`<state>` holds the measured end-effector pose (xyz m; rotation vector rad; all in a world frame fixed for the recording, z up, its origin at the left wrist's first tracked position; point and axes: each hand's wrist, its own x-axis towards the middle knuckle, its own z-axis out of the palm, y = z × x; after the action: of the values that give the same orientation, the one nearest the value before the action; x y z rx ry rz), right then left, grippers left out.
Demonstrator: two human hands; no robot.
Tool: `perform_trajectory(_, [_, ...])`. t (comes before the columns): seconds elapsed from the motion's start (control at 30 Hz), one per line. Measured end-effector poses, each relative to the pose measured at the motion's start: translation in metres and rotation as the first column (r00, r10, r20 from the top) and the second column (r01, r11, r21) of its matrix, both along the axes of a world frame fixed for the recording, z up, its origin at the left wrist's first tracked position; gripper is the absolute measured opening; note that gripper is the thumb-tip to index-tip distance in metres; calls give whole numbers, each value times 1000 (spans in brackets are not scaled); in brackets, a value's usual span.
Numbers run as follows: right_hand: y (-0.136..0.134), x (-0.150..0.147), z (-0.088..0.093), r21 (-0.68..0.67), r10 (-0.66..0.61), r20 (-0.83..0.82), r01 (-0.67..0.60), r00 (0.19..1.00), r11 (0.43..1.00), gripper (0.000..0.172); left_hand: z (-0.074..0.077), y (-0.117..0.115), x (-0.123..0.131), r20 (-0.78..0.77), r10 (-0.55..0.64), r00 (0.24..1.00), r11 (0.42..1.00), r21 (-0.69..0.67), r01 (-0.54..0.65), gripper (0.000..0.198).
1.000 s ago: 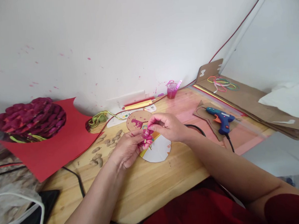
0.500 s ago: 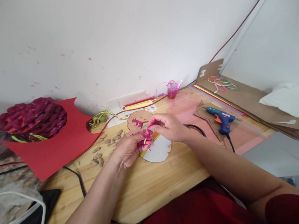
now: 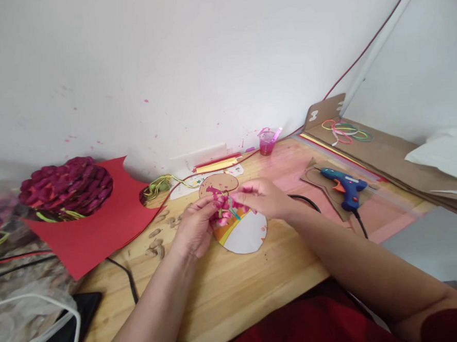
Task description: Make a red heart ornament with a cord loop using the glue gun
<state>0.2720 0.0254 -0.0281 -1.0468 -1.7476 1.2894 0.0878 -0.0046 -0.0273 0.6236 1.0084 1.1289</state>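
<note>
Over the middle of the desk, my left hand is closed, fingertips pinching a small magenta-dyed bundle that looks like painted peanut shells with yellow-green and teal cord on it. My right hand is closed too, with thumb and fingers pressed together at the bundle's right side. A bit of teal cord hangs between the two hands. Fingers hide part of the bundle. Beneath them lies a round card, white with yellow and orange. Just behind is a brown cardboard disc with magenta paint.
Plain peanuts lie left of my hands, near red card and a heap of magenta peanuts. A blue glue gun rests on cardboard at right. A cup of magenta paint stands by the wall.
My right hand has moved a little to the right, and more of the bundle and the teal cord shows between the hands. The whole view has shifted slightly.
</note>
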Motion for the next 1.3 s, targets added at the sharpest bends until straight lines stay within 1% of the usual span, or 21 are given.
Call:
perform_trajectory(0.07, [-2,-4,-5,14,75,28,-76,997,997,27,-1,0,0,19,18,1000,1000,-7,-18,26])
perform_trajectory(0.13, [-4,-8,-11,50,100,-2,-99,995,994,25,-3,0,-1,32,23,999,1000,-9,-23,29])
perform_trajectory(0.23, [-5,-14,-18,58,81,-46,-78,996,995,26,-4,-1,-1,26,21,999,1000,-15,-20,35])
perform_trajectory(0.33, [-4,-18,-22,35,75,-71,-73,995,997,20,-4,-1,-1,21,-5,1000,1000,-13,5,41])
perform_trajectory(0.4, [-4,-18,-24,27,45,-54,-43,998,999,17,-5,-1,-2,17,-4,1000,1000,-10,4,40])
perform_trajectory(0.5, [-2,-16,-23,15,-10,-19,10,1000,1000,18,-5,1,-4,-2,33,999,999,5,-33,35])
perform_trajectory(0.6, [-3,-15,-20,-21,10,-11,-10,1000,1000,15,-6,5,-7,32,105,994,993,48,-106,31])
perform_trajectory(0.67, [-4,-15,-18,-79,18,-10,-19,1000,997,13,-7,8,-8,81,156,984,985,65,-162,30])
perform_trajectory(0.77, [-6,-15,-13,-170,0,-9,-1,1000,985,10,-7,11,-9,132,178,975,977,93,-191,31])
perform_trajectory(0.87, [-7,-14,-10,-192,2,3,-1,1000,981,9,-6,12,-9,141,191,971,969,129,-209,29])
perform_trajectory(0.93, [-8,-14,-10,-150,5,18,-2,1000,989,10,-5,13,-9,148,229,962,960,131,-248,24])
perform_trajectory(1.03, [-9,-14,-11,-44,-5,81,8,997,999,11,-5,14,-10,169,292,941,944,109,-313,15])
perform_trajectory(1.1, [-9,-13,-11,27,-30,132,27,991,999,11,-4,15,-10,169,309,936,940,99,-328,12])
perform_trajectory(1.2, [-11,-12,-8,129,-81,173,59,982,990,13,-4,15,-10,141,310,940,939,106,-326,16])
perform_trajectory(1.3, [-14,-11,-3,184,-76,175,43,982,982,14,-6,15,-12,88,299,950,945,111,-308,28])
